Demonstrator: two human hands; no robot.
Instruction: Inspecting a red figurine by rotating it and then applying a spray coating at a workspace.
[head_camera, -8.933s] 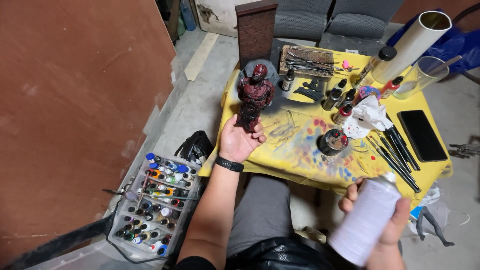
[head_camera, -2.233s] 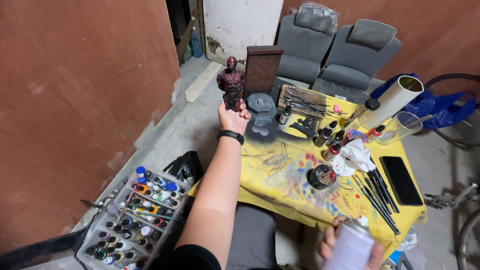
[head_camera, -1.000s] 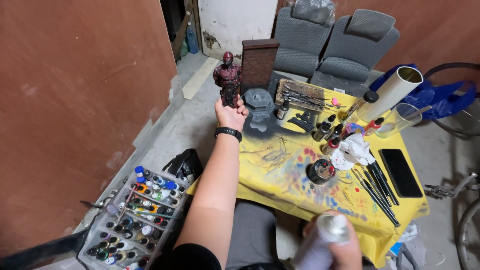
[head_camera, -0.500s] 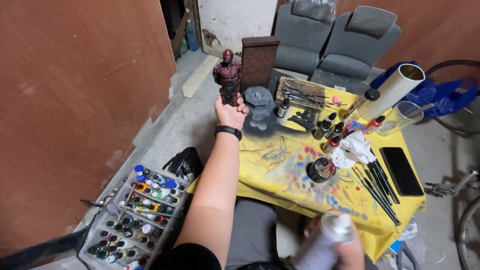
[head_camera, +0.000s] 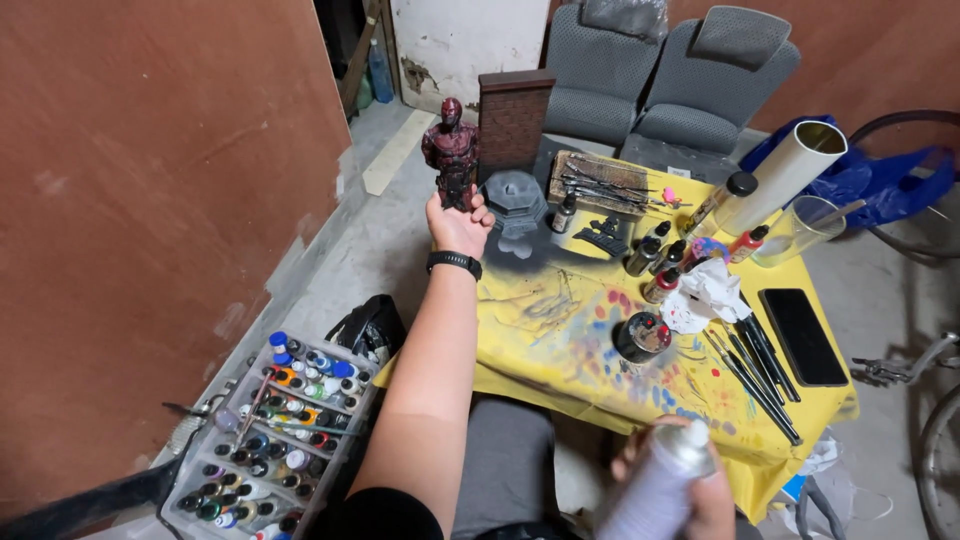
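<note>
In the head view, a dark red figurine (head_camera: 451, 150) is held upright by its base in the left hand (head_camera: 459, 222), the arm stretched out past the far left corner of the yellow paint-stained surface (head_camera: 560, 330). The grip of that hand is closed tightly around the figurine's lower part, and a black wristband (head_camera: 454, 263) is worn just below it. A white spray can (head_camera: 655, 485) is held low at the near edge by the right hand (head_camera: 700, 490), whose fingers are wrapped fully around the can's body. Just beside the figurine, a grey pedestal (head_camera: 513, 197) and a brown brick-patterned block (head_camera: 514, 120) are seen on the surface. A tray of small paint bottles (head_camera: 275, 440) is seen on the floor at the left.
</note>
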